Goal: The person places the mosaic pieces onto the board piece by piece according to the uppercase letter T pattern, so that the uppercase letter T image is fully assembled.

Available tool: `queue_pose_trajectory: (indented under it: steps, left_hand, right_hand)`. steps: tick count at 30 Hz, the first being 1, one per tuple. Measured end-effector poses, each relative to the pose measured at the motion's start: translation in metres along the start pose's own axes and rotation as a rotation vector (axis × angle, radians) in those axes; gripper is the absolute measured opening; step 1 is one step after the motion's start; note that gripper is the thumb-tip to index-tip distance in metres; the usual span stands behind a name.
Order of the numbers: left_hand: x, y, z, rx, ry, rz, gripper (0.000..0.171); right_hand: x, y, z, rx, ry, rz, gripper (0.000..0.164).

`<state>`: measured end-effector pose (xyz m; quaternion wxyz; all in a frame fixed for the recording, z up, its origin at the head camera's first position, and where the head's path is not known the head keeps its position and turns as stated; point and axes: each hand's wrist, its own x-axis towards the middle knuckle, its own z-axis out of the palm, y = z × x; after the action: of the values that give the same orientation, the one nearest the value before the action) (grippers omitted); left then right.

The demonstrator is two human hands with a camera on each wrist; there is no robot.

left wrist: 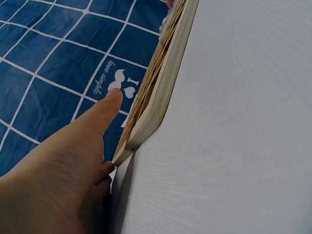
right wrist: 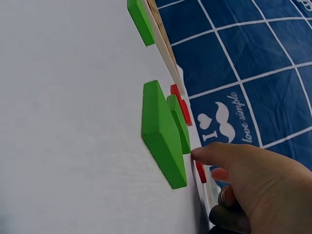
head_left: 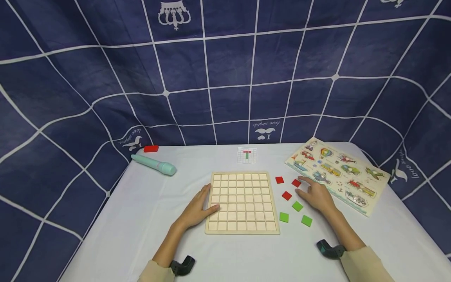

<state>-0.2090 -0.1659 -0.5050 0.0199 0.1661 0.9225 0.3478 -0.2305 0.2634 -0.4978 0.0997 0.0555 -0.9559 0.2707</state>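
A square wooden grid board [head_left: 241,203] lies on the white table with bare cells. At its left side rests my left hand [head_left: 195,209], fingers stretched along the edge and thumb reaching over the frame. The left wrist view shows this left hand [left wrist: 73,141] beside the board's side [left wrist: 163,92]. To the right of the board, my right hand [head_left: 317,196] reaches to a red square tile [head_left: 296,183], index fingertip at it and thumb apart. Two more red tiles [head_left: 287,195] and three green tiles [head_left: 297,206] lie nearby. A green tile [right wrist: 161,136] looms large in the right wrist view.
Behind the board lies a small printed grid card [head_left: 247,155] with red and green squares. A picture puzzle board [head_left: 338,174] lies at the right. A mint-green microphone-shaped object [head_left: 154,164] and a red block [head_left: 151,149] are at the back left, before a blue checked cloth [head_left: 225,70].
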Motion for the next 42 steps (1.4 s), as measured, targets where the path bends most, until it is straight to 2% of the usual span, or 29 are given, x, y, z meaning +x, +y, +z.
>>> queue_pose_trajectory:
  steps: [8,19,29,35,42]
  left_hand:
    - [-0.001,0.001,0.0,0.024,-0.005,0.011,0.09]
    - [0.0,0.001,-0.001,0.043,-0.014,0.029,0.093]
    - [-0.001,0.0,0.001,0.079,-0.028,0.035,0.097]
    - [-0.001,0.001,0.0,0.091,-0.026,0.054,0.096]
    - [-0.002,0.001,0.0,0.097,-0.031,0.048,0.095]
  right_hand:
    - [0.006,-0.004,0.0,-0.007,0.007,0.07,0.048]
    - [0.005,-0.003,-0.002,0.007,0.01,0.074,0.032]
    - [0.0,-0.007,-0.001,0.028,0.059,0.003,0.029]
    - [-0.004,-0.028,-0.003,0.065,0.065,-0.061,0.029]
    - [-0.009,-0.06,0.01,0.047,0.039,-0.172,0.031]
